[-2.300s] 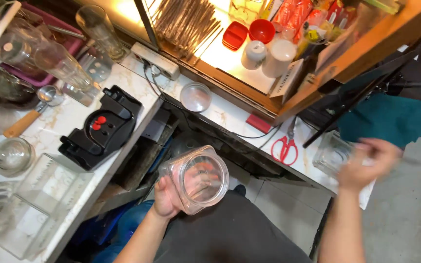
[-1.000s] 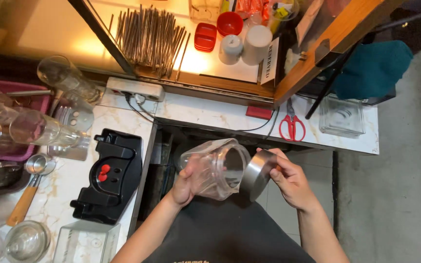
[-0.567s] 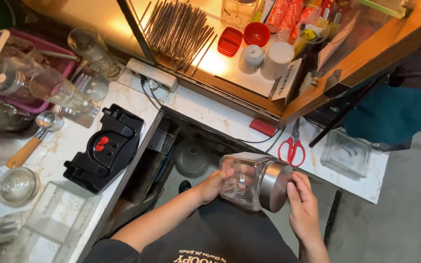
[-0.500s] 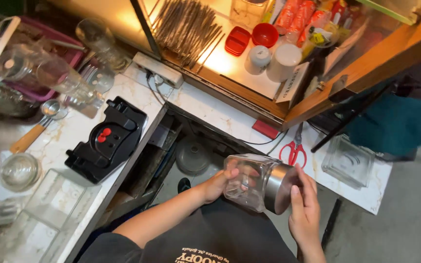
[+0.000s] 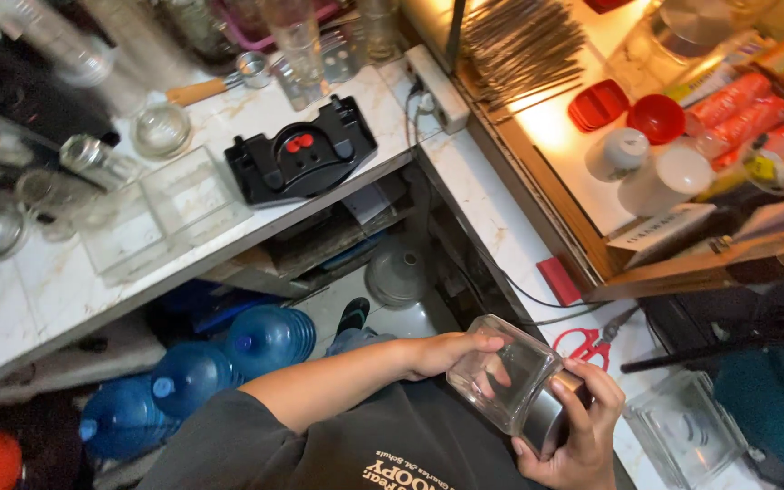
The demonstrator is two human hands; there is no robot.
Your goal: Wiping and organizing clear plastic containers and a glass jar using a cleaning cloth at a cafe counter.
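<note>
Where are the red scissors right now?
In the head view, the red scissors lie on the white counter just above the right hand, beside the glass jar.

The jar point(image 5: 505, 374) is clear glass with a silver metal lid point(image 5: 546, 419). The bench point(image 5: 492, 195) is white marble with grey veins. On it lie red-handled scissors point(image 5: 584, 345) and a black device point(image 5: 301, 161) with red buttons. Below stand blue water bottles point(image 5: 269, 338). The red bowl point(image 5: 656, 118) sits by white cups point(image 5: 617, 152).
</note>
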